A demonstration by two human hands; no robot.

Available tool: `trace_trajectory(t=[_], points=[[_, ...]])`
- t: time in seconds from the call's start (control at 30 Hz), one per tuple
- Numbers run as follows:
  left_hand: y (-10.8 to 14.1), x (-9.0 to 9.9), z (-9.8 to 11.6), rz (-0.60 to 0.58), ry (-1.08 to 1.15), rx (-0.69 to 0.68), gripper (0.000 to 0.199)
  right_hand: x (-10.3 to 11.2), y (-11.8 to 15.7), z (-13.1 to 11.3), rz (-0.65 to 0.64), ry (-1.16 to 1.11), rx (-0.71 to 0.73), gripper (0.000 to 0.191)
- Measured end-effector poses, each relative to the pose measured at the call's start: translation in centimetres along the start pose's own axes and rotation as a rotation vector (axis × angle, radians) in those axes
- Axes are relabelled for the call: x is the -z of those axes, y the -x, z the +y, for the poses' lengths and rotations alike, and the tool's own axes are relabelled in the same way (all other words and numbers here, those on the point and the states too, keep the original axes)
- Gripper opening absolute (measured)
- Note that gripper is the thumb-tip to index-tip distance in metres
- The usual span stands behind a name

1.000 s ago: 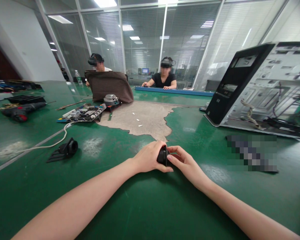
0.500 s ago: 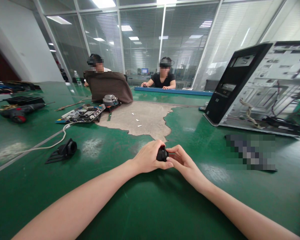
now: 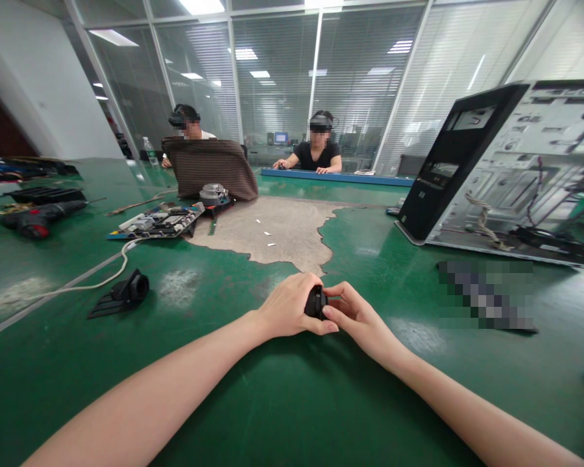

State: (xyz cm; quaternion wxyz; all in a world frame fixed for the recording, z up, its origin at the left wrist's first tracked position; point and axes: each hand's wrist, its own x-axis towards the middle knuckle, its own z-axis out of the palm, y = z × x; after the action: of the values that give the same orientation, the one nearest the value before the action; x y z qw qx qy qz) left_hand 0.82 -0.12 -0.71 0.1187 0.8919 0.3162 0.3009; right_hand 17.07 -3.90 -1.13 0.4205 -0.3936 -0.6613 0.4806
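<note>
A small black rounded part (image 3: 315, 303) is held just above the green table, in the middle of the view; its exact kind cannot be made out. My left hand (image 3: 288, 306) is closed around it from the left, thumb along the near side. From the right, my right hand (image 3: 359, 316) pinches its side between thumb and fingers. Much of the part is hidden behind the fingers. To the left lies a black plastic piece (image 3: 135, 287) with a round collar and flat slotted fins, apart from both hands.
An open computer case (image 3: 421, 181) stands at the right, with a blurred-out dark strip (image 3: 486, 298) before it. A circuit board (image 3: 160, 222), white cable (image 3: 124, 263) and power drill (image 3: 39, 219) lie left. Bare patch (image 3: 292, 227) ahead; two people sit across the table.
My right-hand fingers have shifted slightly on the black part, which looks turned a little. My left hand keeps its hold in the same place.
</note>
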Motion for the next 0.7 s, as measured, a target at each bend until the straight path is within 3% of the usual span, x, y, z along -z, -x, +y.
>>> trace_trajectory(t=[0.17, 0.37, 0.53, 0.7], points=[[-0.02, -0.02, -0.14, -0.010, 0.021, 0.031, 0.057, -0.19, 0.27, 0.11, 0.004, -0.028, 0.099, 0.020], [-0.07, -0.05, -0.22, 0.006, 0.032, 0.020, 0.059, -0.11, 0.11, 0.05, 0.027, -0.013, 0.030, 0.012], [-0.10, -0.13, -0.20, 0.005, 0.034, 0.010, 0.060, -0.05, -0.26, 0.50, 0.081, 0.004, -0.021, 0.017], [-0.11, -0.07, -0.18, -0.004, 0.032, 0.030, 0.059, 0.07, -0.06, 0.39, 0.005, 0.018, -0.021, 0.018]])
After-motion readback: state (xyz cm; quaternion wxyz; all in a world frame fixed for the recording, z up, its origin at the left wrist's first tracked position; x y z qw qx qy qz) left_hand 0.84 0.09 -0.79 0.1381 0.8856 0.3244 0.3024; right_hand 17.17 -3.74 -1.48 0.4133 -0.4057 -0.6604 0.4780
